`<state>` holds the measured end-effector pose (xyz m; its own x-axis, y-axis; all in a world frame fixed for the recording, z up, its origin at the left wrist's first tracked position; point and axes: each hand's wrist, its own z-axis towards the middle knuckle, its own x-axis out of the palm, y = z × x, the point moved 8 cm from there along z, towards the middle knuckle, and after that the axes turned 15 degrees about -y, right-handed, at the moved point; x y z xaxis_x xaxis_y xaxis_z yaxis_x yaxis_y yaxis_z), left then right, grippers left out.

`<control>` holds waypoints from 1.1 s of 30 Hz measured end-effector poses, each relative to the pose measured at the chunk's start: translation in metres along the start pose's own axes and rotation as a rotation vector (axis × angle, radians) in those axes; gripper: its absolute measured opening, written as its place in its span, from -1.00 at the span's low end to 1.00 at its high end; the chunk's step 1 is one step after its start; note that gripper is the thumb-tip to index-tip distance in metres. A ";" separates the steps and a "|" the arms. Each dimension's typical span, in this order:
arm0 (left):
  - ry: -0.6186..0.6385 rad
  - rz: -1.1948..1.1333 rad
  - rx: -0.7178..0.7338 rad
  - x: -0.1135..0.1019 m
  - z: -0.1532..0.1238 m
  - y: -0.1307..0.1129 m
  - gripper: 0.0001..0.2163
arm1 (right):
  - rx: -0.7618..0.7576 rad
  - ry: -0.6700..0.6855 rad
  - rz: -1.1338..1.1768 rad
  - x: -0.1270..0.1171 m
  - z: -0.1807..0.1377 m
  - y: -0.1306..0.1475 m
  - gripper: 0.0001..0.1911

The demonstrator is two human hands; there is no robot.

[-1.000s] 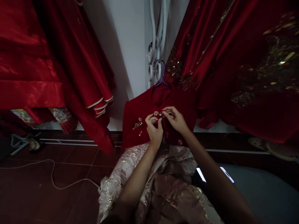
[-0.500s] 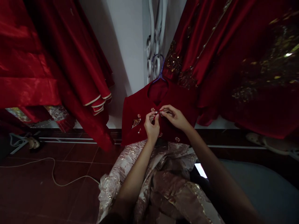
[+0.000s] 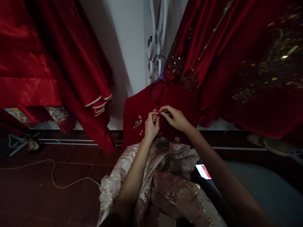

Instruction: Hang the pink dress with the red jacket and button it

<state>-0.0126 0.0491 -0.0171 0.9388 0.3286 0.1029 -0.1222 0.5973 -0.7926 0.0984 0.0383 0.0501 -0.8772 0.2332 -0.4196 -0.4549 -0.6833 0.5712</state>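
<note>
Red jacket (image 3: 139, 108) hangs from a purple hanger (image 3: 161, 71) against the white wall (image 3: 127, 47); all positions below are given relative to this jacket. Its lower hem meets the pale brocade fabric (image 3: 165, 176) spread beneath, and its right edge touches the embroidered red gowns (image 3: 224, 63). To its left, a strip of bare wall separates it from the draped red skirts (image 3: 78, 69) (the only open margin). Left hand (image 3: 151, 126) and right hand (image 3: 176, 119) meet at the jacket's centre front, fingertips pinched closed on a small beaded ornament (image 3: 155, 111). A gold brooch (image 3: 138, 122) sits left of the hands. A lit phone (image 3: 204, 171) lies below and to the right.
</note>
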 end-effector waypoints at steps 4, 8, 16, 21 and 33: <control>-0.028 0.019 0.032 -0.004 0.004 -0.007 -0.85 | -0.013 0.018 -0.036 0.000 0.001 0.000 -0.78; 0.001 0.036 0.071 -0.002 0.003 -0.012 -0.85 | -0.031 0.018 -0.065 0.000 0.000 -0.001 -0.78; -0.064 -0.050 0.007 -0.003 0.002 -0.004 -0.83 | 0.003 -0.014 -0.021 -0.003 0.001 -0.001 -0.78; -0.042 -0.040 0.034 -0.002 0.003 -0.006 -0.83 | -0.005 0.006 -0.022 0.001 0.001 -0.004 -0.79; 0.091 0.167 0.205 -0.001 0.006 -0.023 -0.82 | -0.081 -0.059 -0.112 0.004 -0.003 -0.007 -0.80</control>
<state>-0.0124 0.0396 0.0045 0.9239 0.3739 -0.0809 -0.3320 0.6787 -0.6551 0.0989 0.0421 0.0420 -0.8300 0.3497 -0.4344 -0.5389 -0.7036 0.4632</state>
